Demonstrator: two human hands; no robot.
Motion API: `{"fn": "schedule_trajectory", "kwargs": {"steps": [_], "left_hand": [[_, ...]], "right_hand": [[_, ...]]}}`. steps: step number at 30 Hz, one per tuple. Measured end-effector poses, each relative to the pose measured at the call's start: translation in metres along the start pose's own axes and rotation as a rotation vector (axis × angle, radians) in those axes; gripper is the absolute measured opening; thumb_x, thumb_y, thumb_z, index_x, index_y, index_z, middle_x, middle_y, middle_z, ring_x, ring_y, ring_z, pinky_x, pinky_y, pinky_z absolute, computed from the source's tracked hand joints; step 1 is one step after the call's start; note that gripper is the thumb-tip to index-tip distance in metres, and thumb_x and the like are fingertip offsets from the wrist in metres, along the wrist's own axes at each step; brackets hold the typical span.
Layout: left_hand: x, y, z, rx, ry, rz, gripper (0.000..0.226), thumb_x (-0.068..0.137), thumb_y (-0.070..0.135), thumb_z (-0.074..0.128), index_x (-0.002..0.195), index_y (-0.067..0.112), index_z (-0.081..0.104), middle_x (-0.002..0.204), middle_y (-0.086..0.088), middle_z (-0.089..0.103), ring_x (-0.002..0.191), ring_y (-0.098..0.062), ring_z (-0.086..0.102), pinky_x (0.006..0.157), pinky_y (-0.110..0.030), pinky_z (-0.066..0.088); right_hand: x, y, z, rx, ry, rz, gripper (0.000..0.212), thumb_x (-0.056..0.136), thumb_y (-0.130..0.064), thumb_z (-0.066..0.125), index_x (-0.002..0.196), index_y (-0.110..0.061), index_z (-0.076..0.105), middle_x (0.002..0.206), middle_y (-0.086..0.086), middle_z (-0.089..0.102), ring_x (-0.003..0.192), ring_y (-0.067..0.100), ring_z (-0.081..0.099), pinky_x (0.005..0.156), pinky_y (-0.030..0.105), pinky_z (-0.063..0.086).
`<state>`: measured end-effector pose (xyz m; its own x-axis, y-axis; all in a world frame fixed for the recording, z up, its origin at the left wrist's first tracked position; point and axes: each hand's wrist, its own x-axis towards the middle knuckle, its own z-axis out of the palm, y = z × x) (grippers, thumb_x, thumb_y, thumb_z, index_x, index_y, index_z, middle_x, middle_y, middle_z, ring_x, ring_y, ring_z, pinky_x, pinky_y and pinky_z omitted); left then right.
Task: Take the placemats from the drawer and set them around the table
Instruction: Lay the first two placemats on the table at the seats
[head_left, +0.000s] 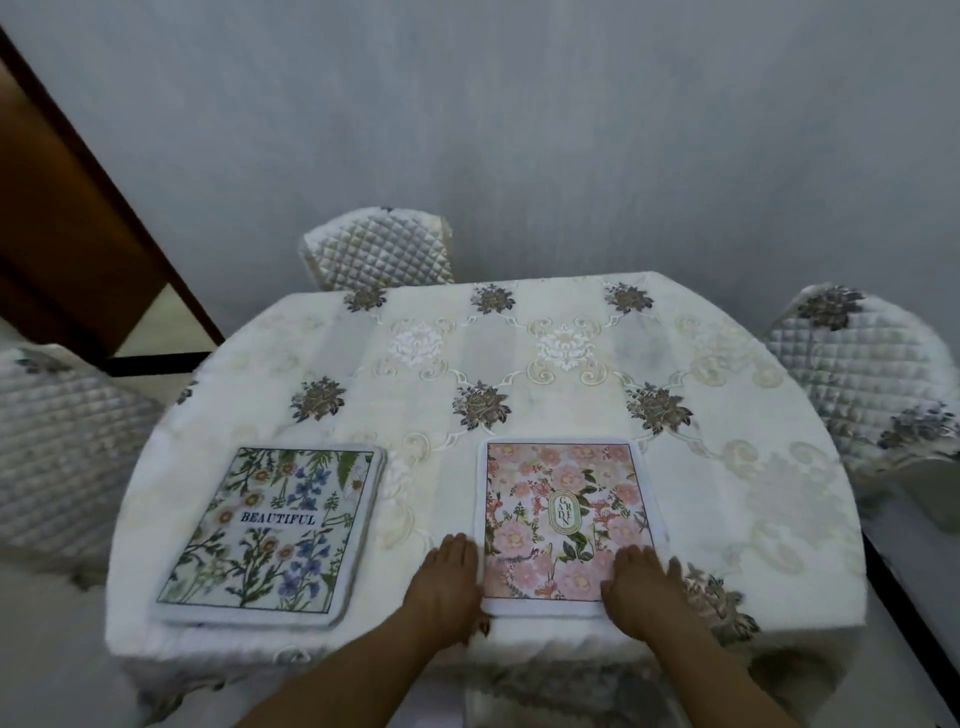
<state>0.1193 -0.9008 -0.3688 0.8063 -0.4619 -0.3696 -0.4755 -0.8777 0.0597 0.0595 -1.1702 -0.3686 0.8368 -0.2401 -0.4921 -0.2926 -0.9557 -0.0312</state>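
On the near left of the table (753, 431), we've got the placemat (270, 530) printed with BEAUTIFUL over blue flowers and green stems, sitting apart from both hands, squared off a touch crooked to the table edge, and it looks thicker than a single mat, so we'd guess a small stack, though we cannot tell how many lie under it. Moving right, our left hand (449, 587) is flat on the cloth, fingers loose and together, its fingertips touching or just beside the left border of the pink placemat (563, 519); nothing is gripped. That pink mat lies straight ahead of us, its long axis running away toward the far wall, white towelling border all round, pink blooms with dark green leaves, and a small oval label reading GARDEN turned on its side near the middle. Further right, our right hand (641, 592) rests open, palm down on the mat's near right corner, pressing rather than holding. So both hands bracket the near end of this mat, equally close, and we judge the step in hand is squaring it at this seat. For the next mat, the left hand is the nearer one to the BEAUTIFUL pile, a short reach across. Three quilted chairs (376, 249) wait at the left, far and right sides, and those places carry no mat yet.
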Motion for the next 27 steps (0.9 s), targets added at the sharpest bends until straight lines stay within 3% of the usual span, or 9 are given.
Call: {"fn": "schedule_trajectory", "kwargs": {"steps": [2, 3, 4, 6, 9, 14, 18, 21, 27], "left_hand": [[-0.022, -0.023, -0.005, -0.007, 0.064, -0.011, 0.061, 0.063, 0.037, 0.076, 0.115, 0.007, 0.064, 0.113, -0.011, 0.067, 0.103, -0.025, 0.067, 0.082, -0.031, 0.056], [-0.035, -0.04, -0.007, -0.003, 0.13, -0.029, 0.05, 0.061, 0.037, 0.075, 0.104, 0.013, 0.067, 0.099, -0.005, 0.07, 0.087, -0.02, 0.07, 0.068, -0.029, 0.057], [-0.048, -0.062, -0.005, -0.023, 0.126, -0.035, 0.042, 0.067, 0.037, 0.069, 0.103, 0.016, 0.065, 0.095, -0.003, 0.069, 0.081, -0.02, 0.069, 0.064, -0.031, 0.056], [-0.073, -0.111, 0.0, -0.032, 0.139, -0.115, 0.03, 0.082, 0.033, 0.057, 0.108, 0.017, 0.059, 0.096, -0.004, 0.067, 0.082, -0.024, 0.066, 0.066, -0.035, 0.054], [-0.105, -0.192, 0.005, -0.039, 0.197, -0.26, 0.021, 0.081, 0.027, 0.061, 0.1, 0.019, 0.063, 0.086, -0.003, 0.068, 0.073, -0.024, 0.066, 0.06, -0.034, 0.055], [-0.134, -0.316, 0.016, -0.164, 0.164, -0.503, 0.028, 0.086, 0.025, 0.047, 0.112, 0.015, 0.052, 0.105, -0.007, 0.06, 0.097, -0.029, 0.06, 0.076, -0.038, 0.05], [-0.133, -0.381, 0.032, -0.299, 0.109, -0.625, 0.024, 0.089, 0.025, 0.048, 0.107, 0.009, 0.051, 0.109, -0.014, 0.056, 0.103, -0.037, 0.055, 0.085, -0.046, 0.051], [-0.127, -0.407, 0.035, -0.486, 0.022, -0.67, 0.02, 0.088, 0.023, 0.048, 0.104, 0.011, 0.046, 0.114, -0.015, 0.053, 0.109, -0.036, 0.054, 0.089, -0.04, 0.045], [-0.124, -0.41, 0.036, -0.594, 0.053, -0.609, 0.006, 0.09, 0.021, 0.045, 0.088, 0.015, 0.044, 0.103, -0.014, 0.057, 0.097, -0.034, 0.059, 0.079, -0.037, 0.046]], "right_hand": [[-0.011, -0.03, -0.001, 0.041, 0.15, -0.06, 0.039, 0.091, -0.03, 0.039, 0.124, -0.014, 0.052, 0.123, 0.008, 0.059, 0.109, 0.022, 0.054, 0.096, 0.038, 0.042], [-0.017, -0.05, -0.001, 0.085, 0.196, -0.092, 0.032, 0.09, -0.027, 0.042, 0.116, -0.017, 0.056, 0.113, 0.005, 0.064, 0.097, 0.02, 0.058, 0.086, 0.034, 0.047], [-0.024, -0.071, -0.001, 0.123, 0.213, -0.126, 0.028, 0.09, -0.026, 0.044, 0.113, -0.017, 0.057, 0.109, 0.004, 0.064, 0.094, 0.019, 0.058, 0.082, 0.033, 0.048], [-0.034, -0.117, 0.001, 0.165, 0.218, -0.205, 0.025, 0.092, -0.025, 0.045, 0.113, -0.016, 0.055, 0.11, 0.005, 0.062, 0.097, 0.021, 0.057, 0.083, 0.033, 0.047], [-0.041, -0.186, 0.004, 0.204, 0.207, -0.274, 0.023, 0.092, -0.019, 0.043, 0.111, -0.016, 0.055, 0.109, 0.006, 0.061, 0.099, 0.022, 0.057, 0.082, 0.033, 0.046], [-0.037, -0.294, 0.022, 0.177, 0.236, -0.323, 0.015, 0.095, -0.031, 0.047, 0.102, -0.018, 0.052, 0.098, 0.003, 0.058, 0.09, 0.021, 0.059, 0.066, 0.031, 0.036], [-0.03, -0.363, 0.031, 0.265, 0.08, -0.203, 0.023, 0.098, -0.035, 0.039, 0.109, -0.017, 0.047, 0.112, 0.006, 0.055, 0.101, 0.023, 0.057, 0.076, 0.032, 0.04], [-0.027, -0.396, 0.032, 0.361, -0.008, -0.085, 0.012, 0.098, -0.03, 0.041, 0.097, -0.018, 0.037, 0.111, 0.009, 0.055, 0.099, 0.025, 0.057, 0.075, 0.029, 0.04], [-0.03, -0.411, 0.03, 0.493, 0.049, 0.144, 0.012, 0.094, -0.027, 0.045, 0.09, -0.017, 0.038, 0.102, 0.007, 0.056, 0.086, 0.022, 0.053, 0.068, 0.029, 0.039]]}}
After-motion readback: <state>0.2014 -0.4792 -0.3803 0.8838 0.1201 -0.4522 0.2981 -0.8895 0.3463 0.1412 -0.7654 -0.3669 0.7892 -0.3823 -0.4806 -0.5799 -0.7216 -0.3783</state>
